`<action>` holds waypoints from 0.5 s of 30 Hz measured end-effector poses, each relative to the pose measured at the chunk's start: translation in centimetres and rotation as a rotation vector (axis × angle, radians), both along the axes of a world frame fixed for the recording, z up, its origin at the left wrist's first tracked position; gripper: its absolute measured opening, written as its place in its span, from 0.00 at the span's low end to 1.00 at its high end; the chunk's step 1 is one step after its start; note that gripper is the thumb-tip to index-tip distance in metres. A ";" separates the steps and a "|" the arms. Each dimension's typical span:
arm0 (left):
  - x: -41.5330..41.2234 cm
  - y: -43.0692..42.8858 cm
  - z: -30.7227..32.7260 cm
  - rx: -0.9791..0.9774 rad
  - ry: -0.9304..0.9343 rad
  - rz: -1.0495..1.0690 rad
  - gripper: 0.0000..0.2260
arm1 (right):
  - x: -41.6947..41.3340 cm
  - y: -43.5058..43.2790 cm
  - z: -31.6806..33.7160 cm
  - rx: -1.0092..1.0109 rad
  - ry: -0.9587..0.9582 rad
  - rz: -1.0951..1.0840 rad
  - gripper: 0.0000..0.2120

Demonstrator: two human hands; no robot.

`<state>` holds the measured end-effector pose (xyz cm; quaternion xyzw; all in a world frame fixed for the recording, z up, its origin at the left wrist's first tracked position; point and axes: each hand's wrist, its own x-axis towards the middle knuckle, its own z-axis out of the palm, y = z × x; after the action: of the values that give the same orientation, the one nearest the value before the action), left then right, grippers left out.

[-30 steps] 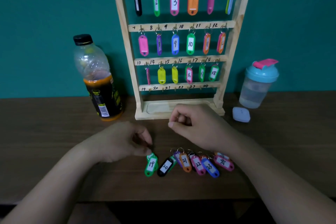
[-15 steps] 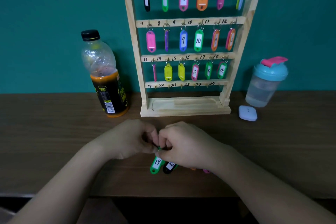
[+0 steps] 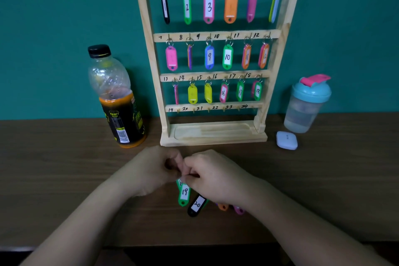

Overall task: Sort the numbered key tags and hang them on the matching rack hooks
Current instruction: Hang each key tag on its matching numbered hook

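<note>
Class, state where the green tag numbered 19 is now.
Head view, low centre, in front of the rack: green tag 19 has its top pinched between the left hand and right hand, with black tag 20 just to its right.

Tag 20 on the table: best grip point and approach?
Probably pinch tag 20 across its free lower end, from the near side: it lies flat, its ring end sits under the right hand, and tag 19 crowds its left.

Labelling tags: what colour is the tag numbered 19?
Tag 19 is green with a white label; clearest in head view.
</note>
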<state>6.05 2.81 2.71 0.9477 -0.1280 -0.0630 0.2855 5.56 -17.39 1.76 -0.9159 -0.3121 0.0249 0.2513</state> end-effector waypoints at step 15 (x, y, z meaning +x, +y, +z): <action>1.6 1.3 2.7 -0.191 -0.483 0.257 0.09 | 5.2 0.7 2.9 0.421 -0.260 -0.256 0.05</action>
<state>7.63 4.11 5.41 0.9125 -0.0765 0.2137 0.3402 10.71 -16.73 4.66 -0.8710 -0.2217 -0.1901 0.3951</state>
